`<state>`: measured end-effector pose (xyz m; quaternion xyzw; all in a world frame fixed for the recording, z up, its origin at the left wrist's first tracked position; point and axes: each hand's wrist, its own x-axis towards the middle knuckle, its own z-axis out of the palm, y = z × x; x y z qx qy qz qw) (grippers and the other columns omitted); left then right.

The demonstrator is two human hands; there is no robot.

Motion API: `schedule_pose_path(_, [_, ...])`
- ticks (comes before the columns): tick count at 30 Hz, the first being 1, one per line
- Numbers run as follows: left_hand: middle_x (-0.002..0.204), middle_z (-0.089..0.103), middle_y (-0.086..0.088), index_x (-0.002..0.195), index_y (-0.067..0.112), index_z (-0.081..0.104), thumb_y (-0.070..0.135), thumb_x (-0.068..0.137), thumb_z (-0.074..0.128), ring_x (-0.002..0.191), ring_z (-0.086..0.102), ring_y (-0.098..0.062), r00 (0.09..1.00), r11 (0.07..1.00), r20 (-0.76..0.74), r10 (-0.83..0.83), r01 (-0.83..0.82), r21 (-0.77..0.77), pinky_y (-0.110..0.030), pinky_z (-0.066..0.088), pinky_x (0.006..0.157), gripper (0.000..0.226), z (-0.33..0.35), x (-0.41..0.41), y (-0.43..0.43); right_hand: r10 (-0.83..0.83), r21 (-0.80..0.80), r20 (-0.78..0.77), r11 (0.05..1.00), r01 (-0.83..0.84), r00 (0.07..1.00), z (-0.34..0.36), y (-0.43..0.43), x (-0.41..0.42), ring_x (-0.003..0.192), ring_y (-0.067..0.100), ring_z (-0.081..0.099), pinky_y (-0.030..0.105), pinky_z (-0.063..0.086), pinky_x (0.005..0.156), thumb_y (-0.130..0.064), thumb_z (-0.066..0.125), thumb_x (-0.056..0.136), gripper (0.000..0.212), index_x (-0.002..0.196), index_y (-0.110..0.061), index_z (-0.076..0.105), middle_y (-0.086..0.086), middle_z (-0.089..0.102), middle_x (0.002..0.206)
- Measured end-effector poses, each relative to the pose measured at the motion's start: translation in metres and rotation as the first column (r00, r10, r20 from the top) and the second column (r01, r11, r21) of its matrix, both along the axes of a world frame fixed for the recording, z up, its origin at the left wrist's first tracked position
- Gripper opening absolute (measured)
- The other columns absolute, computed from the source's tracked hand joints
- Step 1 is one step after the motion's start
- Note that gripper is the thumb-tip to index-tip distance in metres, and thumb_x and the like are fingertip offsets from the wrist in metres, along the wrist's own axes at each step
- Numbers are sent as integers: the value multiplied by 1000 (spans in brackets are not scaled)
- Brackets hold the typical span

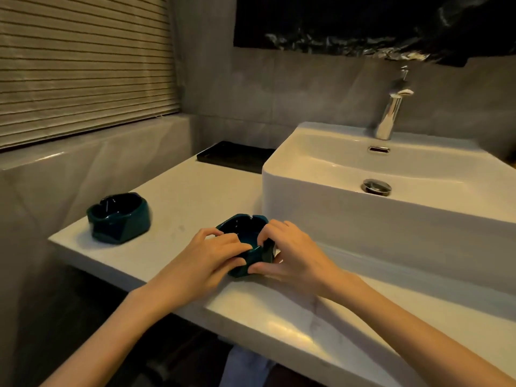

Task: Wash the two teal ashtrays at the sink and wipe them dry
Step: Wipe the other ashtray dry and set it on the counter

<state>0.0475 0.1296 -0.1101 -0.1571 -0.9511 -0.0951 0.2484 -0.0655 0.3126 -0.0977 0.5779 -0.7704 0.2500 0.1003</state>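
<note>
Near ashtray (246,233): teal, faceted, notched rim, open side up. It's between both hands, close to the front edge of the counter (181,202) and just left of the sink's (307,196) front-left corner. Can't tell if its base is on the counter or just lifted.

Left hand (212,256): fingers (231,243) curled over the left rim, tips reaching into the bowl, clamped on it.
Right hand (291,252): fingers (269,233) hooked over the right rim, thumb pressed on the near outer wall, also clamped on it. The two sets of fingertips almost meet over the bowl.

Second ashtray (120,217): same teal, same shape, upright on the counter's left end, well apart from the hands, nothing touching it.

Counter is white, glossy. Sink is a white rectangular vessel basin sitting on top of it at right, with the drain plug (376,187) in the bottom and the overflow slot (378,149) in the back wall. Chrome faucet (389,115) stands behind the basin. Flat black tray (234,156) sits at the back of the counter, beside the sink's left wall.

Room: dim, warm light, grey tiled wall (279,85), slatted blind (83,65) at left, dark panel (363,20) above the faucet.
</note>
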Motion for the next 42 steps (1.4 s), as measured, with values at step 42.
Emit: schedule_pose_path(42, [107, 70, -6, 121, 17, 64, 13, 82, 65, 97, 65, -21, 354, -76, 899, 260, -920, 384, -40, 54, 88, 38, 84, -19, 43, -617, 628, 712, 773, 89, 337, 58, -24, -6, 79, 40, 65, 53, 56, 68, -34, 44, 91, 34, 113, -13, 30, 19, 61, 103])
